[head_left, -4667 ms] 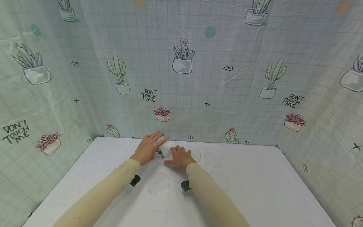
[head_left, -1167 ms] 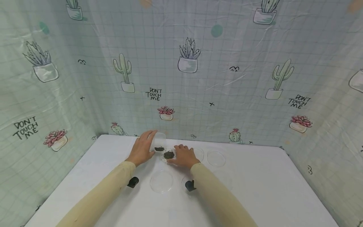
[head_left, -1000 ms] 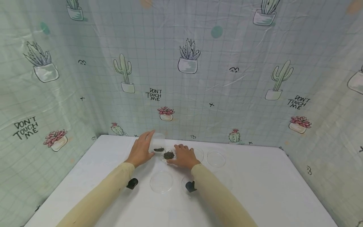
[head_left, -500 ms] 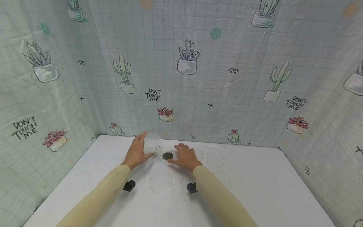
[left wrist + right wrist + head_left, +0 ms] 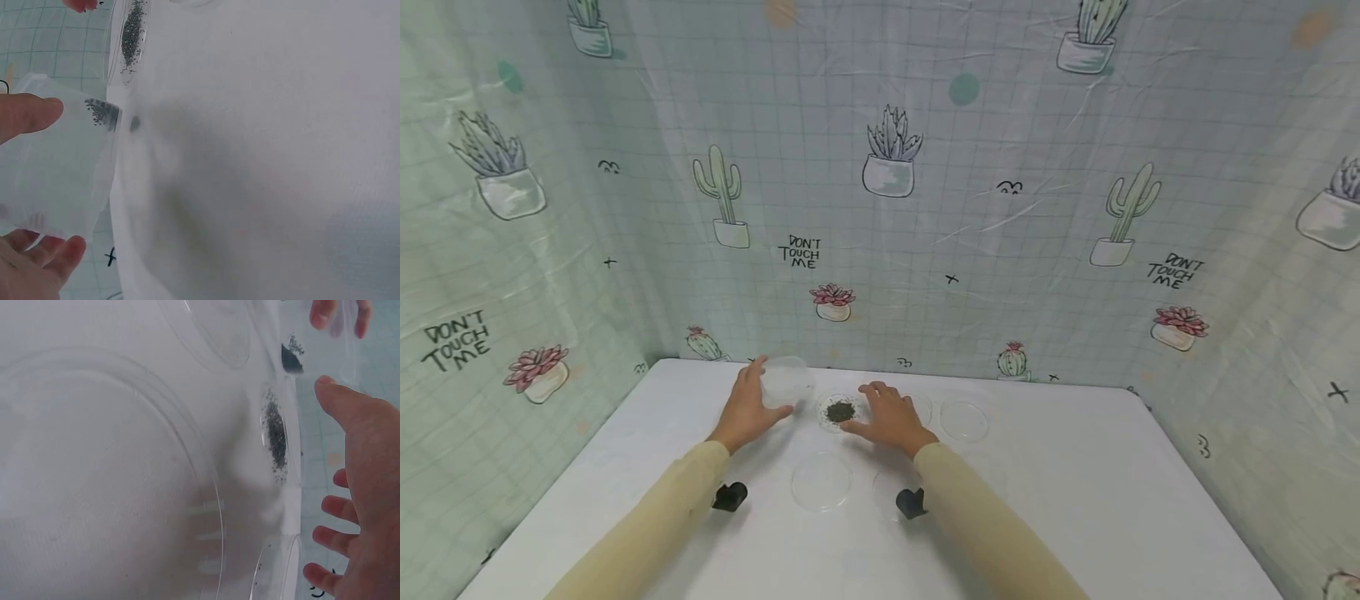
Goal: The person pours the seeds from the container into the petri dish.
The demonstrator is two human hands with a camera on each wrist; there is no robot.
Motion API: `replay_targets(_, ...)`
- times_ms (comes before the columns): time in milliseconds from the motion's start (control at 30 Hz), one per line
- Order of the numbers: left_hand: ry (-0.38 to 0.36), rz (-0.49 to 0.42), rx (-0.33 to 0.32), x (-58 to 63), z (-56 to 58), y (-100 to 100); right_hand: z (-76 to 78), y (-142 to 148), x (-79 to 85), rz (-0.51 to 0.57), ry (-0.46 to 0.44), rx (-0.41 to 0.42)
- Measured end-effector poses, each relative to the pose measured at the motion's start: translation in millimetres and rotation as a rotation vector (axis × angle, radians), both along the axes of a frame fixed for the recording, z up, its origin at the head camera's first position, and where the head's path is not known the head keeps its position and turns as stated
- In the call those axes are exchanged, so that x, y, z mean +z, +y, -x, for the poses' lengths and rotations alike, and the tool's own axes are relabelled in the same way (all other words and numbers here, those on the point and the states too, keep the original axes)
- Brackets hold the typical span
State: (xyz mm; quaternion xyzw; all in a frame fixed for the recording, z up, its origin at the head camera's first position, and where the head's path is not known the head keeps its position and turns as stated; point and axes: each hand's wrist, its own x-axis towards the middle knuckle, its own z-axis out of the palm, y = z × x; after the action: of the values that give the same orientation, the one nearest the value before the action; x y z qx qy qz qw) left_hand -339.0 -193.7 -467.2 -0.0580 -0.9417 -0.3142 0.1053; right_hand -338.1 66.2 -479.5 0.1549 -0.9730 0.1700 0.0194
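Observation:
My left hand [image 5: 747, 408] grips a clear plastic cup [image 5: 787, 379], thumb on one side and fingers on the other. A small clump of dark granules [image 5: 107, 114] shows against the cup's wall in the left wrist view. Right of the cup, a small clear dish [image 5: 823, 427] on the white table holds a dark pile of granules [image 5: 840, 411], with loose bits scattered about it. Beside that dish is my right hand [image 5: 891, 417], thumb and fingers spread apart. In the right wrist view, the right thumb [image 5: 337, 400] points past the dish toward the cup.
Two small clear dishes stand right of my right hand, the outer one [image 5: 964, 442] in plain sight. Nearer me lies a larger clear round dish [image 5: 822, 511]; another is partly behind the right wrist's black camera [image 5: 912, 503]. A cactus-patterned curtain [image 5: 835, 167] hangs behind the table.
The cup was tilted over the small dish, with granules at its lip. My left hand has drawn it away to the left. The right hand stays beside the dish, where a granule pile now lies.

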Motion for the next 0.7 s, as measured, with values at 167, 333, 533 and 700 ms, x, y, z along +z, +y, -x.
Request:
replay_targets(167, -0.054, -0.023, 0.011, -1.4, -0.3, -2.1, -5.9, -3.0, 5.3, 0.001, -0.005, 0.023)
replay_targets(333, -0.085, -0.042, 0.024, -5.7, 0.7, -4.7, -10.9, -6.6, 7.8, -0.011, -0.008, 0.032)
replay_targets(533, -0.11, -0.066, 0.039, -8.8, 1.2, -6.9, -14.6, -7.0, 6.7, -0.016, -0.002, 0.034)
replay_targets(700, -0.103, -0.067, 0.027, -9.8, -0.4, -7.9, -18.2, -5.4, 6.2, -0.019, 0.01, 0.044)
